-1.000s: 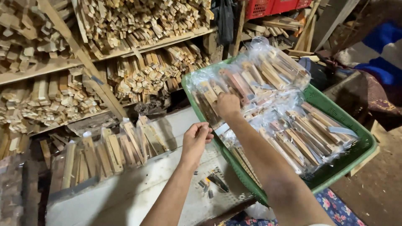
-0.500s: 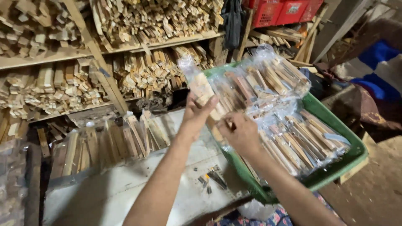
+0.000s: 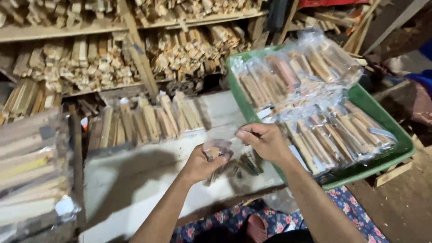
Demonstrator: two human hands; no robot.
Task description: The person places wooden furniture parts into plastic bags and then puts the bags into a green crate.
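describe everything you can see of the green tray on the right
The green tray looks like moulded plastic, rectangular with a raised rim and rounded corners. It sits tilted at the right end of the pale worktable, its far corner near the wooden shelves. It is heaped with clear plastic packets of wood sticks that hide most of its floor. The right hand hovers by its near-left rim; contact is unclear.

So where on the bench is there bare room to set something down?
Bare patch: the white bench top between the row of sticks, the stacked bundles and the left hand. Crowded: the green tray, heaped with bags, and under the right hand, where small tools lie.
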